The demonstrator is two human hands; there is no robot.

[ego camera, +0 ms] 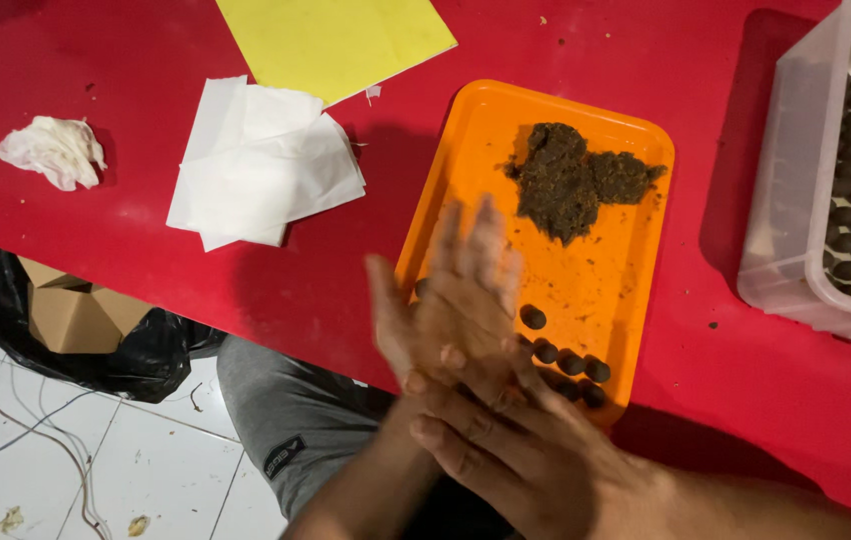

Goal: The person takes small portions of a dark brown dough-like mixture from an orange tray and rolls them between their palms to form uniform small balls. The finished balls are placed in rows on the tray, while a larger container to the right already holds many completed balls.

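Hands: the left hand (451, 300) and right hand (516, 440) are pressed palm to palm over the near edge of the tabletop (146, 260), above the tray's near left corner; both are blurred.
Grip: fingers lie flat and nearly straight, palms together; whatever may sit between them is hidden, so it cannot be told whether they hold anything.
Tray (626, 290): orange, rectangular, near the middle of the tabletop, its near end close to the near edge.
Paste (576, 180): a dark brown lump at the tray's far end.
Balls (571, 362): a few small dark balls in a short row at the tray's near end, just beside the hands; one sits a little apart, farther in.
Tub (796, 200): clear plastic, at the right edge, packed with rows of the same dark balls.
Napkins (261, 165): white, flat stack left of the tray.
Yellow sheet (336, 40): at the far edge.
Crumpled tissue (51, 150): near the left edge.
Floor: white tiles, a black bag (146, 360) with cardboard inside.
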